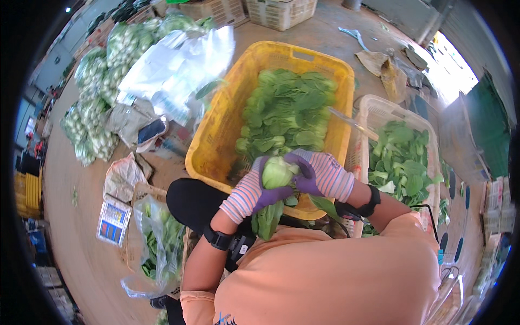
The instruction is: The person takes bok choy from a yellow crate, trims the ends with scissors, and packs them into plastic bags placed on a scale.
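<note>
My left hand [260,189], in a striped purple-palmed work glove, is closed around a head of bok choy [278,172], its pale base up and its leaves hanging towards my lap. My right hand [317,172], gloved alike, has its fingers at the right side of the same head; whether it grips a leaf there is hard to tell. Just beyond both hands stands a yellow plastic crate [207,134] with rows of bok choy [292,105]. A knife [353,124] lies across the crate's right rim, its handle over a pale plastic crate [394,105] of loose bok choy leaves [402,162].
Clear plastic bags [178,69] and bagged vegetables [97,81] lie at the upper left. Left of my knee are a digital scale [114,220] and a plastic bag of greens [162,239]. Crates [280,14] stand behind; crumpled scraps [390,73] litter the floor.
</note>
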A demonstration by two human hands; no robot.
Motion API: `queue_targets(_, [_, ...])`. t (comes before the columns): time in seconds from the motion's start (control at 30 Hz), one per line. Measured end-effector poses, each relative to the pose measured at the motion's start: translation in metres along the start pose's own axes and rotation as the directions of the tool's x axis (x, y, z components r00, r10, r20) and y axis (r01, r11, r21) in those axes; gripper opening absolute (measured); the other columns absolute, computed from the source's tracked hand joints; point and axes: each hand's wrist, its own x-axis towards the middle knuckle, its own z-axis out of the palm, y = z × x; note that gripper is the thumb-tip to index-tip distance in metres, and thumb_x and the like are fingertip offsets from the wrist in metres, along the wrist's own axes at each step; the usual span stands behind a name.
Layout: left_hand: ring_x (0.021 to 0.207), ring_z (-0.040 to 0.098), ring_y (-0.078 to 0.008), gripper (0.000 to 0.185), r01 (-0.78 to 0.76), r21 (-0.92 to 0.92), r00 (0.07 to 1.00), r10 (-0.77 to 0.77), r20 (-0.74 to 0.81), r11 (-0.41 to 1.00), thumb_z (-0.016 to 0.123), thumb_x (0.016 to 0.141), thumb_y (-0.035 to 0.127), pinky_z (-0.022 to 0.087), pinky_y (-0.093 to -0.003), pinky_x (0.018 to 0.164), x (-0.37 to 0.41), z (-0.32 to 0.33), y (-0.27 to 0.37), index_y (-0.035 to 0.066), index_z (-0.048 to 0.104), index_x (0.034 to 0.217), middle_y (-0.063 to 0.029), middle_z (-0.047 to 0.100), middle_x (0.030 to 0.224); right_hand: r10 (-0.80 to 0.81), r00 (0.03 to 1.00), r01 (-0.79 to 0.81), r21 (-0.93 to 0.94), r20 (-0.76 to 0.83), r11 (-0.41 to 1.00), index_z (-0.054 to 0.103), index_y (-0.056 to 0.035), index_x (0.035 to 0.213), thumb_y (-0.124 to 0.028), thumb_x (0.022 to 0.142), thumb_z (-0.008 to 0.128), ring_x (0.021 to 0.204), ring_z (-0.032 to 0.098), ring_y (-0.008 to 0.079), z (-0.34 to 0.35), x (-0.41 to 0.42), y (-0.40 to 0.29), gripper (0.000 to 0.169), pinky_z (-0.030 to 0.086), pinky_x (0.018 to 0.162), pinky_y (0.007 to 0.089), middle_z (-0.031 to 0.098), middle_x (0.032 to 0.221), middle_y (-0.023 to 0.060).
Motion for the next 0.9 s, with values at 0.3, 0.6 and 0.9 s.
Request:
queue_targets(0.3, [0.115,0.045,-0.0149,0.075,-0.053,-0.408,0.977,0.132,0.167,0.912,0.072,0.074,0.019,0.037,-0.0312,0.099,0.009,-0.006,0.002,0.007,0.034,0.138,-0.0032,0.049,0.123,0.484,0.544,-0.810,-0.579,-0.685,0.091,0.045,-0.0146,0.133,-0.034,0.081,0.063,0.119,0.048,0.0357,-0.146,-0.056,0.102,0.059,0.041,0.097,0.0437,0.044,0.135,0.0222])
queue_targets(0.6, [0.110,0.048,-0.0157,0.075,-0.231,-0.421,0.971,0.235,-0.045,0.877,0.077,0.071,0.017,0.040,-0.0313,0.096,0.015,0.005,-0.023,0.005,0.035,0.133,-0.0065,0.051,0.120,0.571,0.660,-0.736,-0.267,-0.489,0.622,0.049,-0.0120,0.124,-0.025,0.085,0.061,0.079,0.063,0.0269,-0.079,-0.009,0.222,0.042,0.050,0.068,0.0398,0.064,0.094,0.0118])
queue_targets(0.9, [0.093,0.056,-0.0143,0.076,-0.069,-0.013,0.989,0.067,-0.134,0.998,0.084,0.065,0.024,0.048,-0.0300,0.084,0.017,0.027,0.005,-0.001,0.042,0.124,-0.0074,0.059,0.105,-0.201,0.914,0.138,-0.196,-0.352,0.971,0.061,-0.0060,0.101,-0.005,0.069,0.066,0.058,0.058,0.0243,-0.022,-0.038,0.005,0.033,0.045,0.054,0.0363,0.058,0.068,0.0079])
